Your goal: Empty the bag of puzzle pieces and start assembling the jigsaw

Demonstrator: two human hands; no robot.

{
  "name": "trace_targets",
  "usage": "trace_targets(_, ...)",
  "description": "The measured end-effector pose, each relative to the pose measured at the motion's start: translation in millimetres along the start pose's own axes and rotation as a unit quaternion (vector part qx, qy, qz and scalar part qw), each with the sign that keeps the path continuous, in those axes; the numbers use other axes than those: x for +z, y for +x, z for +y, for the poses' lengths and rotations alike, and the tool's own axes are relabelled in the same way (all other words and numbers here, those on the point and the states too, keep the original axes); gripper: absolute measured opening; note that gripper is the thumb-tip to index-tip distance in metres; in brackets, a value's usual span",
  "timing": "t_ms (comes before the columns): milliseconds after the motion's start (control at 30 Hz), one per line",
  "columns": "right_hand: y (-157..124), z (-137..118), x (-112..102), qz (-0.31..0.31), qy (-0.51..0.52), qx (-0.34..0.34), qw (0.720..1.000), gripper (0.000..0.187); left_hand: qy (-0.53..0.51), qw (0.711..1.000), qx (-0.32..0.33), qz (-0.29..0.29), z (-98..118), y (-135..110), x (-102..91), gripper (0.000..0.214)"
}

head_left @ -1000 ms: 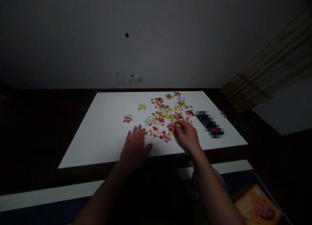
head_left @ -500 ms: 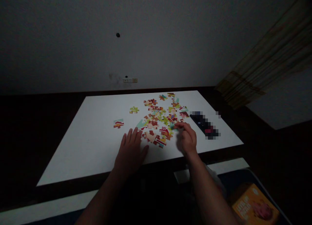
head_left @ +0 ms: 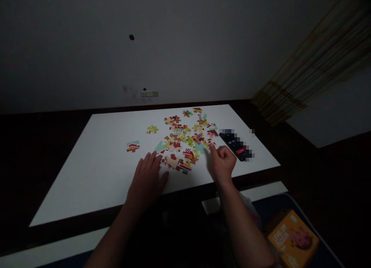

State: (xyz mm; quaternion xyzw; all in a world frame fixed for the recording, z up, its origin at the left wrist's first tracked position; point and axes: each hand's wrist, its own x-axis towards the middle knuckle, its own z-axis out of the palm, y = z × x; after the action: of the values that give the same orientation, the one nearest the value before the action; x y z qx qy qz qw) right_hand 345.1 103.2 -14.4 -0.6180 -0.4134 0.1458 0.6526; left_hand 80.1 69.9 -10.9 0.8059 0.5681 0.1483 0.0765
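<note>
Teal puzzle piece (head_left: 199,147) beside curled right hand (head_left: 223,162); left hand (head_left: 147,179) spread.

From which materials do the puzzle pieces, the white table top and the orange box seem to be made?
Puzzle pieces: probably printed cardboard; flat, knobbed shapes with colourful pictures.
White table top: smooth, perhaps laminate or painted board; its plain, even surface leaves this open.
Orange box: likely printed card; straight edges, lettering and a picture.

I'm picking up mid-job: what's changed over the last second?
The right hand drew rightward, nearer the phone, and curled up; it seems to have let go of the teal piece now lying left of it. The left hand stayed flat beside the puzzle pieces.
</note>
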Motion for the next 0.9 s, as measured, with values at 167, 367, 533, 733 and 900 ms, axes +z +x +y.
trace_targets(167, -4.4, 0.0, -2.1, -0.046, 0.012, 0.011, 0.999, 0.064, -0.012, 1.000, -0.006, 0.007, 0.2, -0.1, 2.2, 0.055)
trace_targets(367, -4.6, 7.3, -5.0, -0.082, 0.007, 0.021, 0.996, 0.062, -0.023, 1.000, -0.004, 0.014, -11.3, 3.0, -8.4, 0.058)
trace_targets(533, 0.2, 10.5, 0.1, -0.099, 0.096, 0.054, 0.989, 0.052, 0.036, 0.999, -0.014, 0.028, -56.1, 9.1, -35.0, 0.060)
trace_targets(733, 2.6, 11.7, -0.6, -0.055, 0.128, 0.045, 0.989, 0.023, 0.112, 0.992, -0.056, 0.010, -108.9, 6.7, -40.3, 0.060)
trace_targets(900, 5.3, 12.3, 1.3, -0.029, 0.079, 0.032, 0.996, 0.015, 0.115, 0.991, -0.065, 0.005, -110.7, 3.7, -33.4, 0.059)
